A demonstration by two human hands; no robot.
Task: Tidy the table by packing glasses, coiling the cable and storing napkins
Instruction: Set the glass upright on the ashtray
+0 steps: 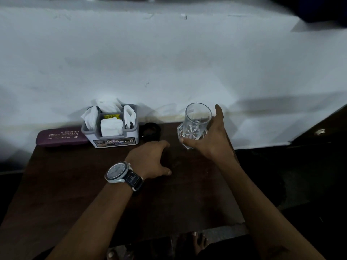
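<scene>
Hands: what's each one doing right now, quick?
Left hand: open, fingers loosely curled, holding nothing.
Right hand: holding the glass, thumb at its base.

I see the right hand (pixel 210 136) wrapped round a clear glass (pixel 196 122) near the far right of the dark table (pixel 75 184), thumb at the faceted base. I cannot tell whether the base touches the wood. The left hand (pixel 150 158), wearing a wristwatch (pixel 120 172), is loosely curled mid-table and holds nothing. Along the white wall are a maroon glasses case (pixel 62 136), then just beside it a grey napkin holder (pixel 110 139) stuffed with white napkins (pixel 110 126), and a coiled black cable (pixel 151 129) to its right.
</scene>
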